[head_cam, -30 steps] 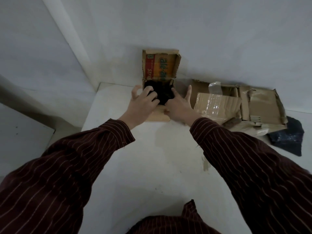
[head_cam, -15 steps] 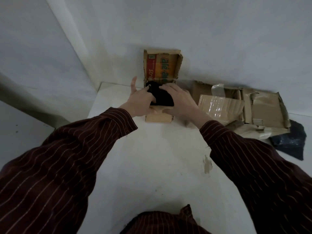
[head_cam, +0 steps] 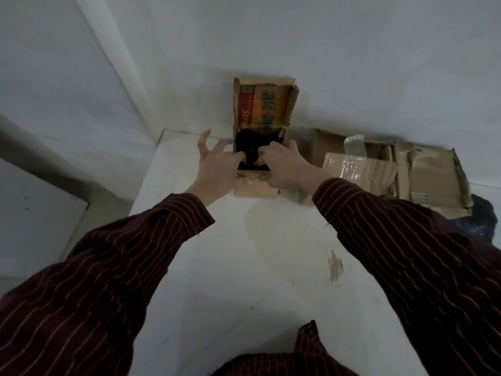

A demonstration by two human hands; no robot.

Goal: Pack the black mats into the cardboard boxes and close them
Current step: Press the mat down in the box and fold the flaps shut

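A small cardboard box [head_cam: 256, 190] stands at the far edge of the white table, its printed lid [head_cam: 264, 107] leaning upright against the wall. A black mat [head_cam: 249, 143] fills the box's inside. My left hand [head_cam: 217, 169] is at the box's left side, thumb on the front rim, some fingers pressing on the mat and the others spread. My right hand [head_cam: 284, 166] comes from the right, its fingertips pushing down into the mat. Part of the mat is hidden under both hands.
A larger, crumpled cardboard box [head_cam: 423, 175] with clear tape lies flattened at the right against the wall. A dark mat or bag [head_cam: 482, 221] lies beyond it at the right edge. The white table [head_cam: 244, 267] drops off at the left beside a wall corner.
The mat was bunched up above the box rim between both hands half a second ago; now it sits lower inside the box and both hands press on it.
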